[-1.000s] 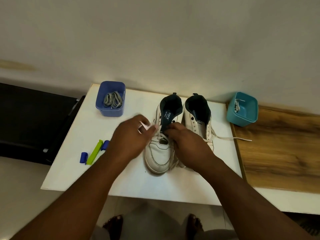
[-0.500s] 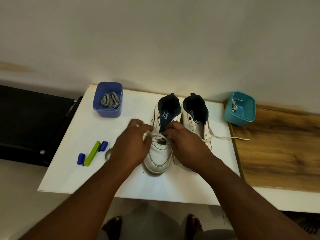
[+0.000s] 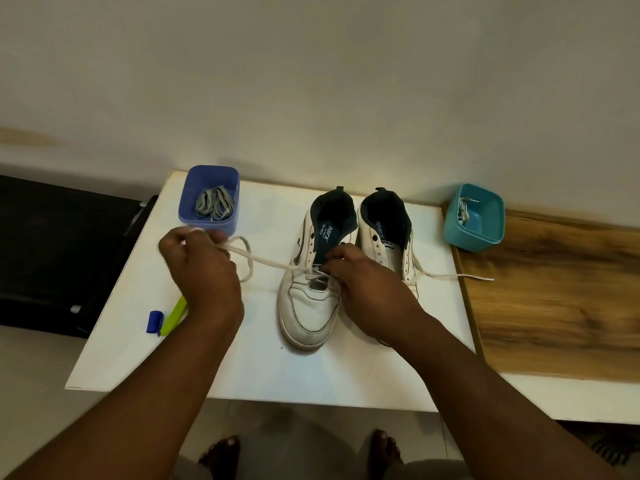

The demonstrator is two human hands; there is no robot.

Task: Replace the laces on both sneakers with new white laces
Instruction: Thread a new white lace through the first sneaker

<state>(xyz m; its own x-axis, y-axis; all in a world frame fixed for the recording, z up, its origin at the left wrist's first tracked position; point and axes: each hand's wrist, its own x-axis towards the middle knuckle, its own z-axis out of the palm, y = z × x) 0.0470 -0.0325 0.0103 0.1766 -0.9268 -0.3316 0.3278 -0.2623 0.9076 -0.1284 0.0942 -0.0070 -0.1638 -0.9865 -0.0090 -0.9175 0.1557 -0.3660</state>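
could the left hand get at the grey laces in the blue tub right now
Probably not straight away: the left hand sits just in front of the blue tub, open-topped with nothing between, but it grips the white lace.

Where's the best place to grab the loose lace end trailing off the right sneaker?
Probably its tip, pinched from above: the lace lies flat and straight across the wooden board, clear of the right sneaker and teal bin.

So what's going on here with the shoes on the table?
A person is lacing the left sneaker on a white table. The left hand pulls a white lace out sideways from the lower eyelets, while the right hand pinches at the eyelets. The right sneaker has a lace trailing to its right. Grey laces sit in a blue tub.
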